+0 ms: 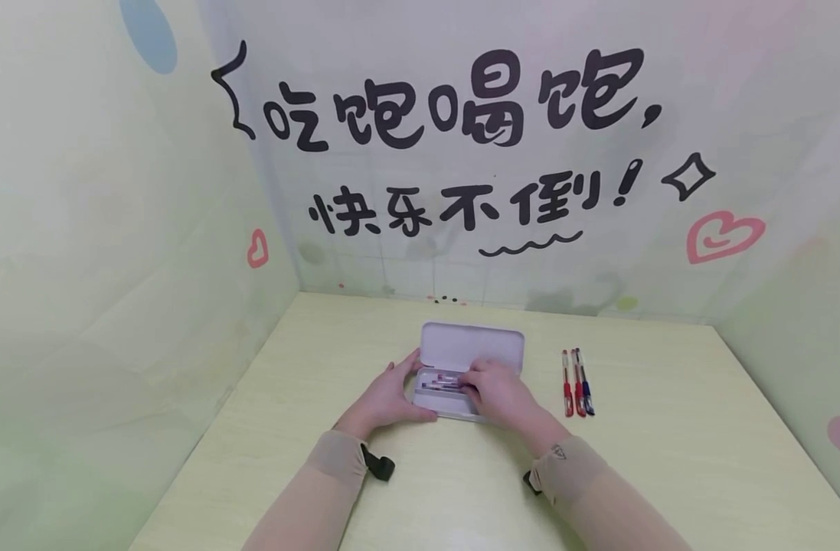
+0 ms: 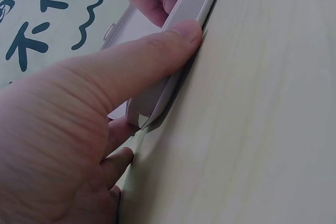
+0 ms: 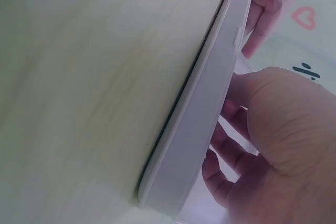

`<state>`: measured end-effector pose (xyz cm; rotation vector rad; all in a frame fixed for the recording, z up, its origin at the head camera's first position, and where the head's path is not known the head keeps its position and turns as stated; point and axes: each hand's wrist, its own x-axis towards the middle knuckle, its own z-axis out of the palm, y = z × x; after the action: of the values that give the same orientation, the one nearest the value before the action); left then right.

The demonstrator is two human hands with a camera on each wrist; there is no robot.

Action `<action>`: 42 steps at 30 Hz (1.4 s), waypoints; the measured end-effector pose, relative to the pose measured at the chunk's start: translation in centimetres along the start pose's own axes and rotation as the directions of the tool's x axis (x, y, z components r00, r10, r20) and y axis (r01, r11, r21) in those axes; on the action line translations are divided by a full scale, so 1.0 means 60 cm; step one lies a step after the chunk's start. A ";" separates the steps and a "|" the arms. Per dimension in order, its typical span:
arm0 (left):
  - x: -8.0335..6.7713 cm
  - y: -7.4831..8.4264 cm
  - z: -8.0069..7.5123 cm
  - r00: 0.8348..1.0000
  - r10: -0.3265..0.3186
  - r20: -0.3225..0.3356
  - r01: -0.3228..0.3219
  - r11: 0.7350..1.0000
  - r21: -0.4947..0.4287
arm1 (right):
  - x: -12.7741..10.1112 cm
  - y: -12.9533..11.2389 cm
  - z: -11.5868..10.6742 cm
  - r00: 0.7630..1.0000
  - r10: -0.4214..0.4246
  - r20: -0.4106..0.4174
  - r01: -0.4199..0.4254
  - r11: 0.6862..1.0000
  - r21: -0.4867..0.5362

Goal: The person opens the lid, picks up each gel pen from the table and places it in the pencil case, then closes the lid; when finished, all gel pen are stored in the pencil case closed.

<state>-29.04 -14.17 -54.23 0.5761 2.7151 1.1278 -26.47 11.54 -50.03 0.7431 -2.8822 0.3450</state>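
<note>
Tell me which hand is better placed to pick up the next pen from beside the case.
The right hand, probably. The three loose pens lie on the table just to its right, and its fingers are in the open pencil case. The left hand grips the case's far end, steadying it.

Looks like a staged recording booth, not a real room: pale wood-grain table (image 1: 668, 459) boxed in by printed backdrop walls (image 1: 116, 229), big cartoon lettering (image 1: 454, 99) and pink hearts (image 1: 723, 236) behind the table, sheet visibly creased.

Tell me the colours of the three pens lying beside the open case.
Two red and one blue pens, clearest in the head view.
</note>
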 end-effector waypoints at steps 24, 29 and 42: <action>0.002 0.003 0.003 1.000 0.004 -0.006 -0.004 1.000 -0.008 | -0.084 0.116 -0.036 0.871 0.412 -0.268 -0.307 0.881 0.359; 0.001 0.004 0.003 1.000 -0.002 -0.005 0.002 1.000 0.000 | -0.116 0.155 -0.037 0.825 0.485 -0.291 -0.365 0.850 0.380; 0.001 0.008 0.002 1.000 -0.009 0.000 0.009 1.000 0.004 | -0.165 0.199 -0.043 0.724 0.676 -0.138 -0.563 0.694 0.448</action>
<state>-28.90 -13.75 -53.96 0.5640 2.7181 1.1209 -23.53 26.88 -51.69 -0.3083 -2.6958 1.0189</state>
